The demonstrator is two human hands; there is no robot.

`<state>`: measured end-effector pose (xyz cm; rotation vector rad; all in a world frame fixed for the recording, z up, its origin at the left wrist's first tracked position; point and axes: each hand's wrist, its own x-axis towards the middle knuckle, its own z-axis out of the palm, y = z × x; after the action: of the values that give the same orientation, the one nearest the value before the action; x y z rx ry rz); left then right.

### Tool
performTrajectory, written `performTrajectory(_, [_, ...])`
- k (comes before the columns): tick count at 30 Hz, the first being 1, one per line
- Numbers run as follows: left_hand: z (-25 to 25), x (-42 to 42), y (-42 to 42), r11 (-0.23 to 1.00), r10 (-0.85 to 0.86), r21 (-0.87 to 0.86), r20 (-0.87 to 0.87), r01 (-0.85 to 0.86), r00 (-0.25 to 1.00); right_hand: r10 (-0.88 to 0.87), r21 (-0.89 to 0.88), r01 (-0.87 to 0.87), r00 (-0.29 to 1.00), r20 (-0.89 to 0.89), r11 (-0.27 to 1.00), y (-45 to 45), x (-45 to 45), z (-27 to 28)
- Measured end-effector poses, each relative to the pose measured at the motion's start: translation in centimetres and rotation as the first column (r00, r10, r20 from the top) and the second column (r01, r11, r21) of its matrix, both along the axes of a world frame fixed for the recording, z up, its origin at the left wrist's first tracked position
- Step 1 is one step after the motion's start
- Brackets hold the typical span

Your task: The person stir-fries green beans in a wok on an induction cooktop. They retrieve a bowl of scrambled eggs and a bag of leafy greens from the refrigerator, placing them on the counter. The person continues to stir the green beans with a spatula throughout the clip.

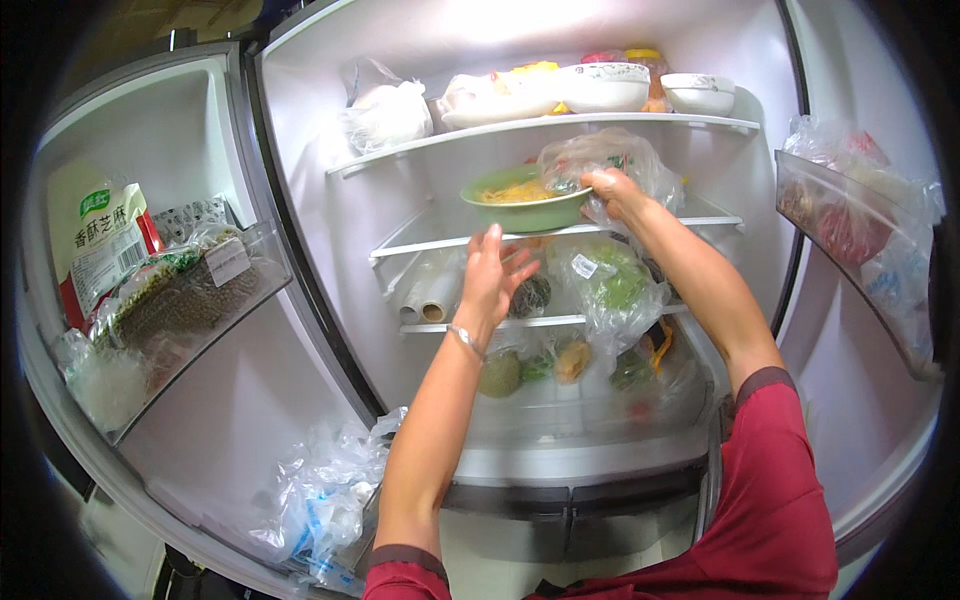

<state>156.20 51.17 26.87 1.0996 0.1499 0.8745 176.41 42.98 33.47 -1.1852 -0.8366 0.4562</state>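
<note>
A green bowl (529,216) with yellow food (517,193) in it is at the front of the refrigerator's middle shelf (420,246). My right hand (615,193) grips the bowl's right rim; its fingers are partly hidden. Just behind and around that hand is a clear plastic bag (645,161) with some print; whether the hand also pinches it I cannot tell. Below the bowl's left side, my left hand (495,274) is raised with fingers apart, holding nothing. A bagged green vegetable (615,277) sits on the shelf underneath.
White bowls (606,88) and a knotted bag (390,112) stand on the top shelf (540,126). Rolls (433,300) lie lower left. A clear drawer (540,420) holds produce. Loaded door bins (202,330) flank both sides. Crumpled plastic bags (322,502) fill the lower left door.
</note>
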Motion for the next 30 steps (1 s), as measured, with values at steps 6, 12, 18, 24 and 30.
performTrajectory(6, [1.5,1.9,1.8,0.944,-0.287,-0.100,0.223,0.315,0.932,-0.062,0.035,0.057,0.983,0.175,0.998,0.8,1.8,-0.5])
performTrajectory(12, [2.1,0.8,-1.1,0.984,-0.174,0.018,0.246,0.175,0.953,-0.054,0.067,0.048,0.995,0.084,0.997,0.2,-0.6,-0.1])
performTrajectory(18, [0.9,-3.5,-4.3,0.999,0.016,0.028,0.321,-0.026,0.947,0.122,0.059,-0.127,0.989,0.079,0.990,-2.7,-5.6,-0.3])
performTrajectory(24, [-0.5,-12.1,-10.7,0.977,0.170,0.073,0.296,-0.200,0.940,0.267,0.083,-0.269,0.963,0.027,0.960,-7.4,-13.7,-2.1])
performTrajectory(30, [-5.7,-20.9,-18.4,0.930,0.367,-0.096,0.242,-0.354,0.898,0.548,-0.009,-0.548,0.836,-0.030,0.836,-12.3,-20.6,-5.2])
